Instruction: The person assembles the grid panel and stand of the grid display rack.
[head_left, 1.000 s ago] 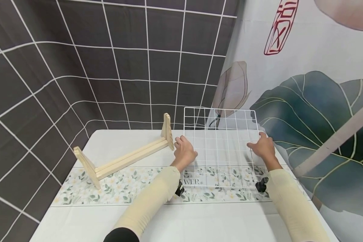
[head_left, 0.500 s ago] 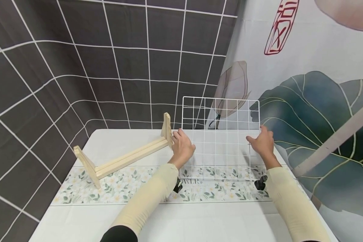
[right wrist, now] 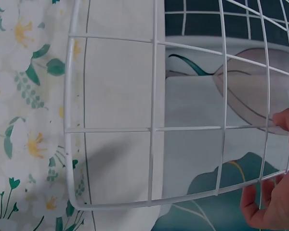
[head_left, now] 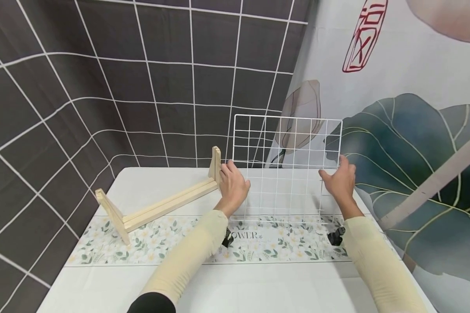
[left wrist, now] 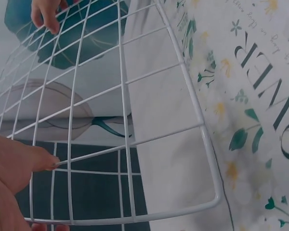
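Observation:
A white wire grid panel [head_left: 287, 141] stands nearly upright above the table, its lower edge over the flowered strip. My left hand [head_left: 233, 184] grips its left side edge, thumb on the near face and fingers curled behind, as the left wrist view shows of the hand [left wrist: 14, 166]. On the opposite side my right hand [head_left: 340, 180] holds the right edge; in the right wrist view that hand [right wrist: 274, 192] has its thumb on a wire and fingertips around the border. Close left of my left hand is a pale wooden stand [head_left: 170, 204] with two upright end pieces and a long crossbar.
The white table [head_left: 258, 287] carries a flowered cloth strip [head_left: 164, 239] with printed lettering. A dark curtain [head_left: 164, 82] with white lines hangs behind and left. A leaf-printed curtain [head_left: 399, 143] hangs at the right, with a pale pole [head_left: 434, 187] slanting beside the table.
Both hands have raised and tilted the grid panel more upright; its top edge is higher and its lower edge farther from me. The left hand shifted slightly left and up. The wooden stand stayed put.

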A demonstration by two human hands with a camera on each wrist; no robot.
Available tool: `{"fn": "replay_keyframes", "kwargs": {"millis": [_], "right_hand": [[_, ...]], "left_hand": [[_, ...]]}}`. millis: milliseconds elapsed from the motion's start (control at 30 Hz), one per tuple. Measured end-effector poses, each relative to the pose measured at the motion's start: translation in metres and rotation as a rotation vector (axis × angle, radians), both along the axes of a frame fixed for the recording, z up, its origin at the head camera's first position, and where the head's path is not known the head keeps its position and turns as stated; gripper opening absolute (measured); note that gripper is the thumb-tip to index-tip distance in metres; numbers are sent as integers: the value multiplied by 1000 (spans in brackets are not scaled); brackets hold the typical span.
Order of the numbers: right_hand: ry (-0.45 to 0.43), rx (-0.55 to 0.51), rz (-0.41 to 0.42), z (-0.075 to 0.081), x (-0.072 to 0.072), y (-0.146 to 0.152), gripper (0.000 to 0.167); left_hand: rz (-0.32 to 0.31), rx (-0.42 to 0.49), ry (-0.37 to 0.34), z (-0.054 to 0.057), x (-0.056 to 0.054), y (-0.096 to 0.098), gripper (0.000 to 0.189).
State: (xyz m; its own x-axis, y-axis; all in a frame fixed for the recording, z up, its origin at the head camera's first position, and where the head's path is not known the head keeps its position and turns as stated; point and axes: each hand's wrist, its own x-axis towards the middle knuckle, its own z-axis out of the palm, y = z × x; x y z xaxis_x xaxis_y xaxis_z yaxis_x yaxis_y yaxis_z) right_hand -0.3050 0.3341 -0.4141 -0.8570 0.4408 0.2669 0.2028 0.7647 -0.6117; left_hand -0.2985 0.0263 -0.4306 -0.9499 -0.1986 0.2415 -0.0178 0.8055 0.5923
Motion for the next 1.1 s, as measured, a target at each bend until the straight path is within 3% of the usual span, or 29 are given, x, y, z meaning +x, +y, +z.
{"fn": "replay_keyframes", "kwargs": {"millis": [200, 467, 1100], "right_hand": [[58, -33, 3, 6, 0, -5, 89], [157, -79, -17, 7, 2, -11, 87], [451, -152, -30, 5, 1, -19, 78]], "left_hand": [[23, -9, 28, 6, -2, -4, 92], [20, -20, 149, 9, -4, -9, 93], [59, 31, 342, 15, -7, -10, 84]]}}
